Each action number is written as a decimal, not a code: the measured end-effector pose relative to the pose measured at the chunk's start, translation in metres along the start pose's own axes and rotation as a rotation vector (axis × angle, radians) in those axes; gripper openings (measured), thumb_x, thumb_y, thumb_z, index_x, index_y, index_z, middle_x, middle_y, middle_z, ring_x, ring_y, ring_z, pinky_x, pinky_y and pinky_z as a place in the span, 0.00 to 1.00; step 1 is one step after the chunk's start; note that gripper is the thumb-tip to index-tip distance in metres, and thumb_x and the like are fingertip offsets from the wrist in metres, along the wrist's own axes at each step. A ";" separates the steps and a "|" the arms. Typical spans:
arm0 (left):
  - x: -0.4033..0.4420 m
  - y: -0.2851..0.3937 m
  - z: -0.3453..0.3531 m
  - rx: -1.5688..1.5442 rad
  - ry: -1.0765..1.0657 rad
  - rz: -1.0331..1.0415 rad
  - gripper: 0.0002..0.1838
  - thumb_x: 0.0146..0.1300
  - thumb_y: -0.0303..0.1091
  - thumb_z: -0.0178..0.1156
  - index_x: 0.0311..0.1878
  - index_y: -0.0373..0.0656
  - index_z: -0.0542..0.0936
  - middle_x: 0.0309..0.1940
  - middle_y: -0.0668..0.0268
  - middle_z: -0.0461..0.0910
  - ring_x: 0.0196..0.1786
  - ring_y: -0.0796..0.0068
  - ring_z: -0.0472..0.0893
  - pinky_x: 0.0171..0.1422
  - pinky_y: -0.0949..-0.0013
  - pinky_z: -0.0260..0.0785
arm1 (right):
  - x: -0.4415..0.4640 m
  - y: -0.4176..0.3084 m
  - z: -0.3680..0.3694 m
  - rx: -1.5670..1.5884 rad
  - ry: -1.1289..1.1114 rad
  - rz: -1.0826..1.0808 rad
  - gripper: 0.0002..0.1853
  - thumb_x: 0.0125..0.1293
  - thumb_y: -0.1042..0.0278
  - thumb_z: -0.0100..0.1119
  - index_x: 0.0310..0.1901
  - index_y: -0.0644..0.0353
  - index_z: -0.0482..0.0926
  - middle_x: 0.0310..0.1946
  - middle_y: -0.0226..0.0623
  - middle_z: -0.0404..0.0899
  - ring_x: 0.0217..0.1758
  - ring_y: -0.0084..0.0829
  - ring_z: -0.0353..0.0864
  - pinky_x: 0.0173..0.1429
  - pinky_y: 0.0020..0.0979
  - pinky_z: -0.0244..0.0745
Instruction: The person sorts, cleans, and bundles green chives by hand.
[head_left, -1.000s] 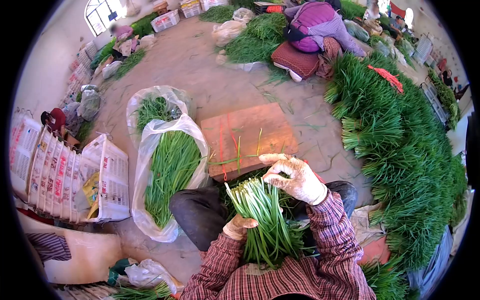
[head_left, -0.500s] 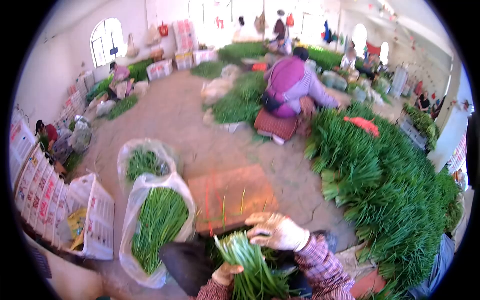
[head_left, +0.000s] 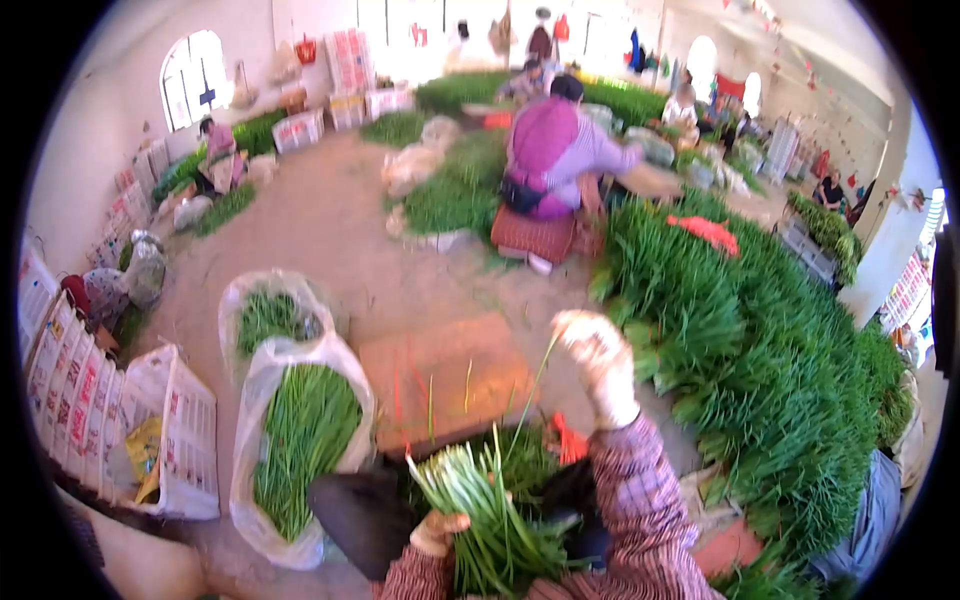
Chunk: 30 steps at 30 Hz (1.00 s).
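Observation:
A bundle of green stalks with pale ends (head_left: 480,510) lies over the lap, its pale ends pointing up and left. My left hand (head_left: 438,532), gloved, is wrapped round its left side. My right hand (head_left: 598,358), in a stained pale glove, is raised above and right of the bundle, its fingers pinched on one thin green stalk (head_left: 540,378) that hangs down toward the bundle. Just beyond the knees a wooden board (head_left: 450,370) carries red strings and a few loose stalks.
Open plastic bags of greens (head_left: 308,440) stand left of the board, beside white crates (head_left: 188,435). A long heap of green bundles (head_left: 740,370) fills the right side. A person in purple (head_left: 550,145) sits ahead; other people are farther back.
My right hand has risen away from the bundle with a thin stalk in its fingers. My left hand stays on the bundle. The view has tilted up, and the person in purple has shifted an arm.

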<state>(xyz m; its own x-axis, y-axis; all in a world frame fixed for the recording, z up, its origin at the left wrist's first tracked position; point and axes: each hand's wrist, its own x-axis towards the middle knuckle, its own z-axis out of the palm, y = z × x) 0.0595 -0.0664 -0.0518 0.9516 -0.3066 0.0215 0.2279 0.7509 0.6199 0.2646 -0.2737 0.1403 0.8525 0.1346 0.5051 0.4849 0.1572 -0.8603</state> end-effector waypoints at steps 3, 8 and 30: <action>-0.003 0.005 0.009 -0.068 0.037 -0.036 0.50 0.49 0.39 0.78 0.74 0.34 0.66 0.64 0.47 0.77 0.66 0.48 0.79 0.72 0.47 0.70 | -0.003 0.010 -0.019 -0.102 0.056 0.068 0.05 0.69 0.72 0.65 0.43 0.63 0.84 0.48 0.34 0.85 0.53 0.24 0.81 0.60 0.28 0.74; 0.002 0.005 0.012 -0.068 0.030 -0.056 0.53 0.46 0.40 0.78 0.75 0.31 0.64 0.63 0.46 0.78 0.67 0.50 0.78 0.73 0.50 0.69 | -0.035 0.062 -0.051 -0.693 -0.258 0.192 0.04 0.69 0.72 0.66 0.41 0.60 0.84 0.44 0.33 0.86 0.47 0.24 0.83 0.54 0.30 0.79; 0.018 0.004 0.012 -0.031 -0.077 -0.063 0.50 0.48 0.39 0.79 0.73 0.35 0.67 0.66 0.48 0.76 0.67 0.54 0.77 0.76 0.52 0.65 | -0.048 0.019 0.032 -0.277 -0.789 -0.031 0.28 0.67 0.59 0.70 0.67 0.55 0.77 0.62 0.43 0.81 0.66 0.39 0.80 0.71 0.36 0.72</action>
<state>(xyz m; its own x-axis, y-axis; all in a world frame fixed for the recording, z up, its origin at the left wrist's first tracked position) 0.0745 -0.0763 -0.0394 0.9167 -0.3970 0.0445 0.2940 0.7459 0.5977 0.2263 -0.2456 0.1020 0.5005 0.7961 0.3401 0.6245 -0.0599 -0.7788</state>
